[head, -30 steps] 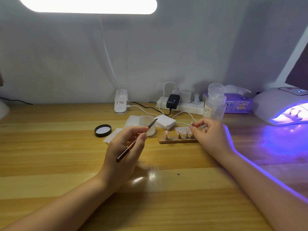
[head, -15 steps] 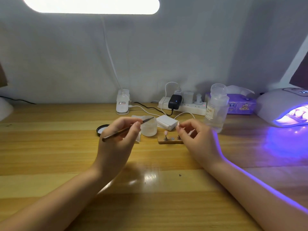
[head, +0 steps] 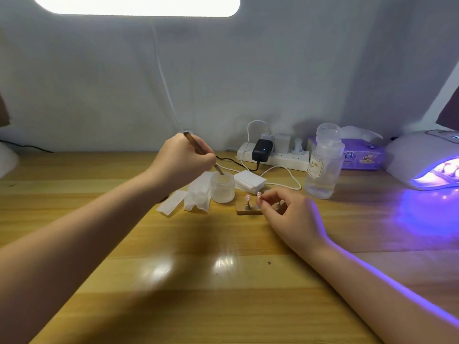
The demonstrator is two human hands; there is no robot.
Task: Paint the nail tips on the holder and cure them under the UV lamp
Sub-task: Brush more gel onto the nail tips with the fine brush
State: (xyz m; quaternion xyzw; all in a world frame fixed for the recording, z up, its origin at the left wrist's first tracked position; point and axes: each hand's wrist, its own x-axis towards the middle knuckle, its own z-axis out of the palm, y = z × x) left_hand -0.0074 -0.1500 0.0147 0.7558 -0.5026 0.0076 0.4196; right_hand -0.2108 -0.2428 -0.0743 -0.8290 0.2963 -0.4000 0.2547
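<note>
Both hands are busy: the left hand (head: 185, 161) grips a slim brown-handled brush (head: 201, 152), its tip dipped into a small frosted open jar (head: 222, 187), while the right hand (head: 289, 214) pinches one pink nail tip on its peg (head: 258, 195) above the little wooden holder (head: 248, 210), which sits on the table just right of the jar. Overloading the brush could drip gel on the white tissue (head: 197, 194) or flood the tip. A sideways nudge may tip the jar. Pinching too hard risks twisting the peg loose. The glowing white UV lamp (head: 427, 160) stands well apart, far right.
</note>
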